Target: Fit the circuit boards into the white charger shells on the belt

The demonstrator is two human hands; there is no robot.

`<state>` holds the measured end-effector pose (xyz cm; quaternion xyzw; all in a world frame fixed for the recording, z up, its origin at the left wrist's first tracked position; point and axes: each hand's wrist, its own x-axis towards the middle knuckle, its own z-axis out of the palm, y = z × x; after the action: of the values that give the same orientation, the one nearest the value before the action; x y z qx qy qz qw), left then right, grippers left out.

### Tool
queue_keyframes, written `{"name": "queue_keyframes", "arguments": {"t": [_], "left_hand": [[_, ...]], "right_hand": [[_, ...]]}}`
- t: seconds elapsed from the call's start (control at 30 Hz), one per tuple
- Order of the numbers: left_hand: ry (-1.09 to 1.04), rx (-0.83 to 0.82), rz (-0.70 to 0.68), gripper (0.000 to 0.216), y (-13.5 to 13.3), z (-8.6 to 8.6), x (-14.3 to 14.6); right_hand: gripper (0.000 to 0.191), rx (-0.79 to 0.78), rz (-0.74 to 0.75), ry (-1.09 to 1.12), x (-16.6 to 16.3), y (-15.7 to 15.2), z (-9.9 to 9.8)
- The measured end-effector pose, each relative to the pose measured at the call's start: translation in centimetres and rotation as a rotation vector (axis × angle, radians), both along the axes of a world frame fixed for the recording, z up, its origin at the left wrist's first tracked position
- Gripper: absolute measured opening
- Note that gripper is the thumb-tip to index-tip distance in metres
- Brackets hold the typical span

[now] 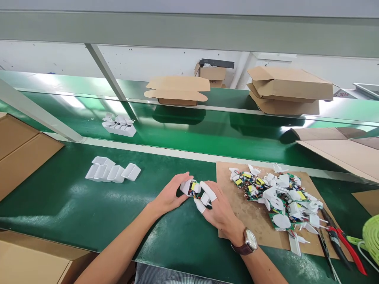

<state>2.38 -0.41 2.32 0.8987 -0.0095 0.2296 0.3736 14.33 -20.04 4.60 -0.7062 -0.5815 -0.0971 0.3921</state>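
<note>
Near the middle of the table, my left hand point(171, 192) is closed around a white plastic housing point(185, 187). My right hand point(222, 209), with white finger covers on thumb and forefinger and a watch at the wrist, grips a small circuit board point(195, 188) with yellow and dark components. One end of the board meets the housing's mouth; how far inside it sits, I cannot tell. Right of my right hand, many similar circuit boards with white plug parts point(276, 203) lie piled on a cardboard sheet point(237, 221). Several white housings point(108, 172) lie at left.
Red-handled pliers point(345, 240) and dark tweezers point(324, 246) lie at right beside a green coil point(371, 238). Beyond the pale rail, a group of white units point(119, 125) rests on the green belt point(189, 134). Cardboard boxes point(29, 154) flank the table; flattened cartons point(291, 88) lie behind.
</note>
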Motion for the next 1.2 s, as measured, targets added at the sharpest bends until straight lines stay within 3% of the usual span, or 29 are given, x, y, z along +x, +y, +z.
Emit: {"name": "queue_keyframes", "arguments": {"t": [0.27, 1.2], "left_hand": [[-0.004, -0.028, 0.0, 0.074, 0.1, -0.7, -0.1], [0.023, -0.009, 0.047, 0.072, -0.3, -0.3, 0.0]], "right_hand": [[0.066, -0.013, -0.012, 0.03, 0.0, 0.2, 0.4], [0.063, -0.03, -0.007, 0.087, 0.0, -0.1, 1.4]]}}
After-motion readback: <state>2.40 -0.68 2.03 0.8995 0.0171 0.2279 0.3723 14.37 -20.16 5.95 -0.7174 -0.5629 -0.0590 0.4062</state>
